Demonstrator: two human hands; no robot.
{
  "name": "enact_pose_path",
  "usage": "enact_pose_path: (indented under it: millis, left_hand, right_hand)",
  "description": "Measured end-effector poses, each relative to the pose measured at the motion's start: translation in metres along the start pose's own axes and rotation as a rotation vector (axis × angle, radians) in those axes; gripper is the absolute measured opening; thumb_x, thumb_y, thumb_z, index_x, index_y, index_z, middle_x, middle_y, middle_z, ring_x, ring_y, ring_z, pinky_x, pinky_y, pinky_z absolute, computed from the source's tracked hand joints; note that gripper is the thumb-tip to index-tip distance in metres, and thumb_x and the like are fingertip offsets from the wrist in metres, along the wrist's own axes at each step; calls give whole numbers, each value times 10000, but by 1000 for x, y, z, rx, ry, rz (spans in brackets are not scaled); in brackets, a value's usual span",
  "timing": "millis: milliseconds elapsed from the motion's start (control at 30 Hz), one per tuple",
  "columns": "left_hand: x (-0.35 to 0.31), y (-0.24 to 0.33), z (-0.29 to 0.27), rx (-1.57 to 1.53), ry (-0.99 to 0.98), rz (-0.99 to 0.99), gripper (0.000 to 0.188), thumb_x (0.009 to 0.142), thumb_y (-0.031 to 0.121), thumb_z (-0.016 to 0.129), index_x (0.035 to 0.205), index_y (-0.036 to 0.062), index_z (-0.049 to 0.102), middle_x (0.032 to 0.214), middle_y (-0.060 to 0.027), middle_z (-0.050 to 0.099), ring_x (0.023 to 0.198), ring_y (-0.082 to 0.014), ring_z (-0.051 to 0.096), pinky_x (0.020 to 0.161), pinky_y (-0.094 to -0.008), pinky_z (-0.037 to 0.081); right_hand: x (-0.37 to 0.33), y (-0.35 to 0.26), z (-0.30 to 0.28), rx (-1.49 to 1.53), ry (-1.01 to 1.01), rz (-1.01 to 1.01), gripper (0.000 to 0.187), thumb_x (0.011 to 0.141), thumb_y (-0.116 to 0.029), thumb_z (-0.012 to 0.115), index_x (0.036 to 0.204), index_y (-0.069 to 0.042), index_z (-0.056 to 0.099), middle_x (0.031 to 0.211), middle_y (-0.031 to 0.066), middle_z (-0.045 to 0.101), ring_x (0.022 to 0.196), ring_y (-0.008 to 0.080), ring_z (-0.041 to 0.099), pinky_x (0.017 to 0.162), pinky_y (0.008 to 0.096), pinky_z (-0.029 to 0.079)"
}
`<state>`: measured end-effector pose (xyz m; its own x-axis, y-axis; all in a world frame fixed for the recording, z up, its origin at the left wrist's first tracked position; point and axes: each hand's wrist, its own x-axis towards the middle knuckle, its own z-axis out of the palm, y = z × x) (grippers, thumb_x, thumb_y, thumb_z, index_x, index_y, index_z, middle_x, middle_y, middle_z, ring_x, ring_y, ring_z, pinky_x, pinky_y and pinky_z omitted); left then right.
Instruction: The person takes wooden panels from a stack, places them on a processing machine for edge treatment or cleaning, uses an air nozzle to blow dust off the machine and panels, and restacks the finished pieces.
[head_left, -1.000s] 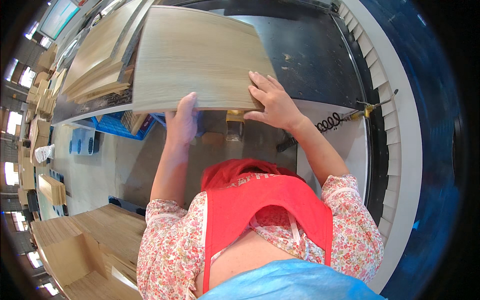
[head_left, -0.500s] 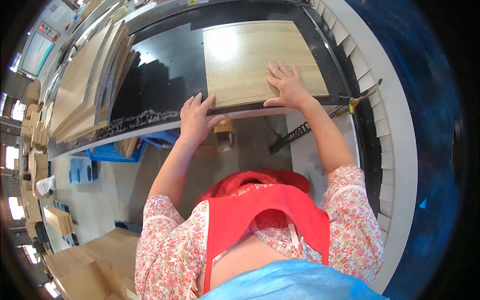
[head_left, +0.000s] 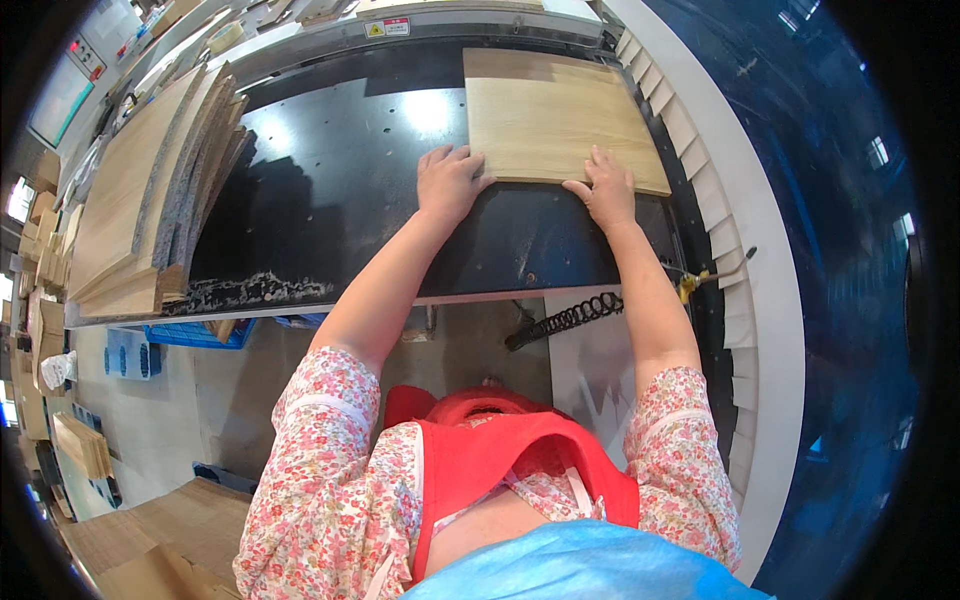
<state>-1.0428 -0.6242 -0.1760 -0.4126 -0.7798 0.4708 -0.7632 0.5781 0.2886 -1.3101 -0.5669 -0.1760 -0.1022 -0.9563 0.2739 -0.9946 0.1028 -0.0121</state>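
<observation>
A flat light wood-grain board (head_left: 560, 115) lies on a black machine table (head_left: 350, 140), toward its far right. My left hand (head_left: 450, 183) is at the board's near left corner, its fingers bent against the left edge and its thumb by the near edge. Farther right, my right hand (head_left: 606, 188) has its fingers together on top of the board and its thumb at the near edge. Both hands hold the board from its near side, with my forearms stretched over the black surface. The board's underside is hidden.
A stack of wood boards (head_left: 150, 190) stands at the table's left end. A pale pleated cover (head_left: 690, 150) runs along the right side. A yellow air nozzle (head_left: 690, 287) and black coiled hose (head_left: 570, 318) hang near the front edge. A blue crate (head_left: 200, 333) is below.
The board has slid away from me and to the right, off the table's near edge. Both hands moved forward with it, and their spread fingers have drawn in at its edges.
</observation>
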Motion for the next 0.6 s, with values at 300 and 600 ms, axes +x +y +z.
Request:
enact_pose_path:
  millis: [300,600]
  left_hand:
    - [91,30,64,-80,79,-2,278,726,375,702,858,134,665,999,-30,632,1053,-279,526,900,-413,374]
    - [103,31,79,-107,4,-103,408,722,429,723,992,134,646,1029,-73,632,1073,-256,530,983,-471,301]
  right_hand:
    - [49,33,25,-35,52,439,660,871,-542,508,1297,-38,477,1433,244,297,1361,376,227,1102,490,189]
    - [54,51,63,-96,259,435,664,859,-585,454,1225,-32,481,1290,206,459,1266,357,365,1037,535,265]
